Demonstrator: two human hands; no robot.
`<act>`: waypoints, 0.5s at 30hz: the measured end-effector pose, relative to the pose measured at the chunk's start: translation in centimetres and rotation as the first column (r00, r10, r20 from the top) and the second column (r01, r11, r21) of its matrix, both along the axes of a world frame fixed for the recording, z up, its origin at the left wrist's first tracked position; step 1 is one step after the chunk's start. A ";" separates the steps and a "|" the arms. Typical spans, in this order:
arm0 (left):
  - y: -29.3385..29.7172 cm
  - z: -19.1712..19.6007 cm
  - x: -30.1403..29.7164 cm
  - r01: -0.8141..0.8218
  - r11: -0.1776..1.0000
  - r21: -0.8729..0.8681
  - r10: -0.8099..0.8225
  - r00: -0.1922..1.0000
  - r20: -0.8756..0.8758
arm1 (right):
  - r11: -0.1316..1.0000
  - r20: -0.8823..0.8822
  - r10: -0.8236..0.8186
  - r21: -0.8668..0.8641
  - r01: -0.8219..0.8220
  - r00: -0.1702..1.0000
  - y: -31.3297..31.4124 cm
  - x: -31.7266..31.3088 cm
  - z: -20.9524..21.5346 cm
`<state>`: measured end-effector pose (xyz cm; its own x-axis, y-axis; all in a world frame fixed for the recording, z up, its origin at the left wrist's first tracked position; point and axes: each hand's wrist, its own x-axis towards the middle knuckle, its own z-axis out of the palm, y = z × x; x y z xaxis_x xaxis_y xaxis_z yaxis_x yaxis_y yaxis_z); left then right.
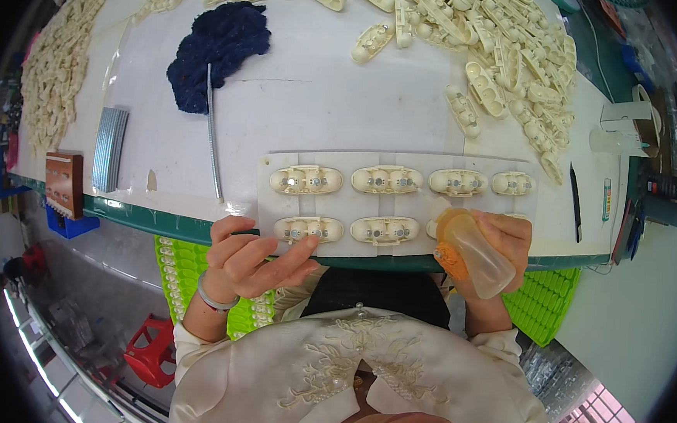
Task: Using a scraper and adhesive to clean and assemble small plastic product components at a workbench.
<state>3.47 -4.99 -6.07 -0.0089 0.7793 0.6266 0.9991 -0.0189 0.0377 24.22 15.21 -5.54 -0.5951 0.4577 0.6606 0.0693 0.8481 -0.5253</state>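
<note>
A white board [344,202] lies at the table's near edge, bearing two rows of cream oval plastic parts, each with small silvery metal pieces set in it. My left hand [254,262] is at the board's near left corner, fingers apart and holding nothing. One of its fingertips reaches over the near left oval part [295,227]; whether it touches cannot be made out. My right hand [503,241] is wrapped round a translucent squeeze bottle [481,255] with an orange patch on its side. The bottle is tilted over the board's near right, its narrow end toward the parts, and hides some of them.
Piles of cream parts [511,44] cover the far right and far left. A dark blue cloth [217,45] lies beyond the board, with a thin metal rod [213,138] against it. Metal rods [110,149], a brown block [64,183] and a black pen-like tool [575,203] flank the board.
</note>
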 end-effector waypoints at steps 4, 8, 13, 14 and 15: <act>0.1 0.0 0.0 -0.007 1.000 -0.009 0.007 1.000 -0.002 | 0.999 0.020 0.017 -0.030 -0.016 1.000 0.0 0.2 0.0; 0.1 0.1 0.0 -0.012 1.000 -0.025 0.012 1.000 -0.007 | 1.000 0.023 -0.024 -0.011 0.025 0.999 0.4 1.2 0.2; -0.1 0.2 0.0 -0.027 0.999 -0.040 0.027 0.999 -0.022 | 0.994 -0.057 -0.105 -0.041 0.102 0.993 1.2 2.3 -0.1; -0.1 0.2 0.0 -0.032 0.998 -0.045 0.030 0.999 -0.034 | 0.988 -0.095 -0.126 -0.100 0.116 0.988 1.2 2.1 0.1; -0.2 0.2 -0.1 -0.027 0.999 -0.044 0.025 0.999 -0.034 | 0.988 -0.095 -0.131 -0.099 0.121 0.987 1.3 2.3 0.0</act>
<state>3.42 -5.18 -5.87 -0.0089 0.8065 0.5912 1.0000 0.0080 0.0042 26.53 16.47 -5.49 -0.4611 0.5871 0.6653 0.1150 0.7831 -0.6112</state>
